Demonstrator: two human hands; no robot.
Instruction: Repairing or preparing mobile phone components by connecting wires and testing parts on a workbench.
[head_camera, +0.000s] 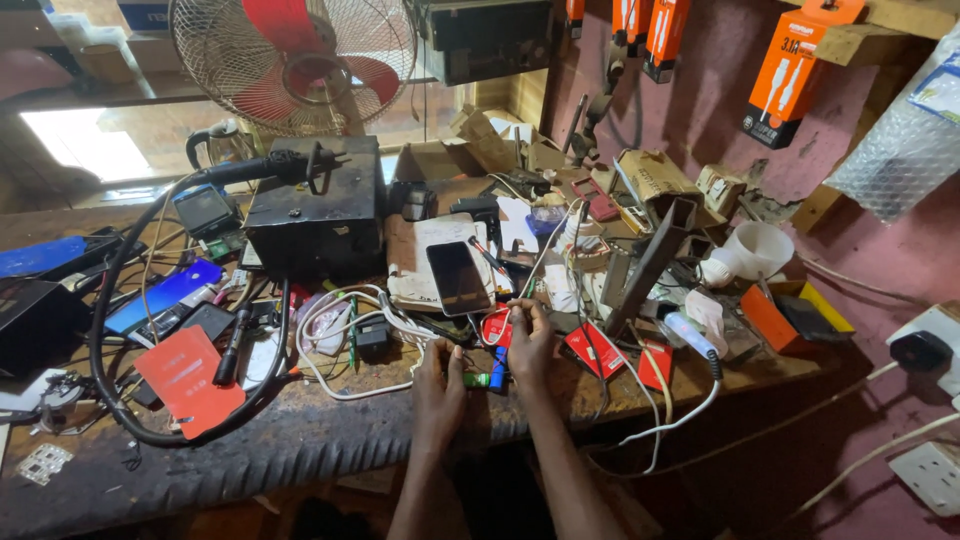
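My left hand (438, 385) rests on the front of the cluttered workbench (250, 440), fingers closed on a small green cylinder (478, 380). My right hand (530, 340) is just to its right, pinching a thin wire or probe (528, 285) that rises toward the back. A dark-screened phone (458, 277) lies on a worn pad right behind both hands. Small red cards (497, 325) and a blue piece (499, 372) lie between the hands.
A black box-shaped station (318, 215) with a thick black hose stands back left, a fan (295, 60) behind it. White cables (345, 345), a red card (188, 380), blue phones, a white cup (755, 250), orange boxes and wall sockets (930, 345) crowd the bench and right side.
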